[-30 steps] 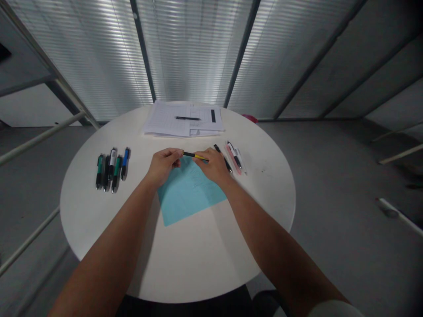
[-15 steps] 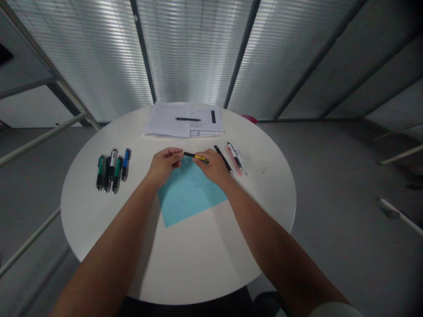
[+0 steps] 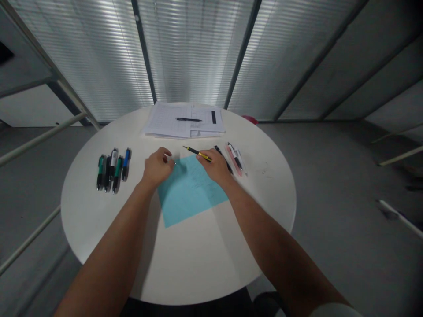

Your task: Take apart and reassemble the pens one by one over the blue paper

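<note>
My right hand is closed on a yellow and black pen, which is tilted with its thin pointed end toward the upper left. My left hand is held apart from the pen, its fingers curled and pinched. A small shiny piece shows at its fingertips, too small to name for certain. Below both hands lies a blue sheet of paper with faint writing, its far edge partly in shadow.
On the round white table, several green, black, white and blue pens lie at the left. A black pen and white and pink pens lie at the right. A paper stack bears another black pen at the back.
My left hand has come away from the pen's end and moved a little left. The pen's thin tip is now exposed, and my right hand still holds the pen, tilted more.
</note>
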Tool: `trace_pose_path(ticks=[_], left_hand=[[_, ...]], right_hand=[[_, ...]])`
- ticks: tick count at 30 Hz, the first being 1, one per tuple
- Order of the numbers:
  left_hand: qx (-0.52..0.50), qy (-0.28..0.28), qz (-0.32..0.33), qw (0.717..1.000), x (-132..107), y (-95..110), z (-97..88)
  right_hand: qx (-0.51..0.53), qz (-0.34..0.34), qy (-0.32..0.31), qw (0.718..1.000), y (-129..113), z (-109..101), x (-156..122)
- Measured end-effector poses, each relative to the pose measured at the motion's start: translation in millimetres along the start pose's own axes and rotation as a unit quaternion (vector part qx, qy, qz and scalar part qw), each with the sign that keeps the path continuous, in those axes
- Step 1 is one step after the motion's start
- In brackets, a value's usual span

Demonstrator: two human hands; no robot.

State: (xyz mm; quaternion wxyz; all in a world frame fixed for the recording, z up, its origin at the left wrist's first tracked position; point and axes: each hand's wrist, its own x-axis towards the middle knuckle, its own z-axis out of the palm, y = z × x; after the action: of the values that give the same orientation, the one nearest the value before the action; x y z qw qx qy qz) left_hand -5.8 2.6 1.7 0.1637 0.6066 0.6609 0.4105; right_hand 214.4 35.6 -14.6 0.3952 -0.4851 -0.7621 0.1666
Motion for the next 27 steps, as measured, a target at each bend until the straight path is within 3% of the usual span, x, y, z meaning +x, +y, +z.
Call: trace_pose_path(ticks=[4,9,18,27], left_hand=[[0.035,-0.038,0.030,0.998,-2.5,-2.4,8.9],[-0.106,-0.029,0.017,0.994,-0.4,-2.7,11.1],[-0.259,0.010,0.000,0.966,0.2,8.0,15.3],[-0.341,-0.022,-0.058,0.938,1.1,13.5,13.7]], right_hand=[[-0.003,-0.001,0.002,1.000,-0.8,-0.7,0.4],[-0.009,0.005,-0.012,1.000,-1.5,-0.2,0.1],[-0.012,-0.004,-0.020,1.000,-3.8,-1.2,-2.0],[-0.031,0.003,-0.037,0.999,-5.4,-2.8,-2.7]])
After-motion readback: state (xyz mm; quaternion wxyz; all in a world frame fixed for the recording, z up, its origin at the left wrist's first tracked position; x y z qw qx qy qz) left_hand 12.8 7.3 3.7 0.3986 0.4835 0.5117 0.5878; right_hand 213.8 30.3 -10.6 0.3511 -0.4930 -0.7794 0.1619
